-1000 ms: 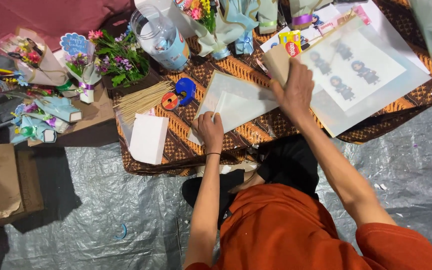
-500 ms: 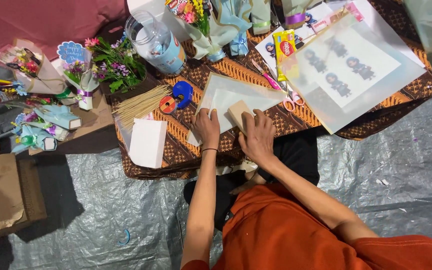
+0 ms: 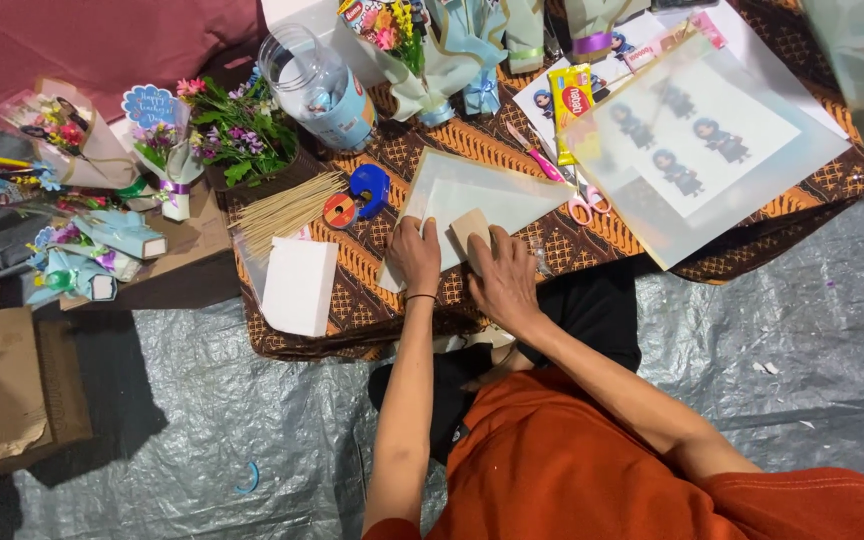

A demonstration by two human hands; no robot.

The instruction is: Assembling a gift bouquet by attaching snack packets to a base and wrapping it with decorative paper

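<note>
Currently the left hand (image 3: 415, 257) lies flat, fingers extended, on a pale folded paper sheet (image 3: 482, 196) near the front edge of the patterned cloth (image 3: 512, 150). The right hand (image 3: 503, 277) is just beside it, fingers curled over a small tan block (image 3: 469, 230) resting on the sheet. Pink-handled scissors (image 3: 560, 182) lie at the sheet's right corner.
</note>
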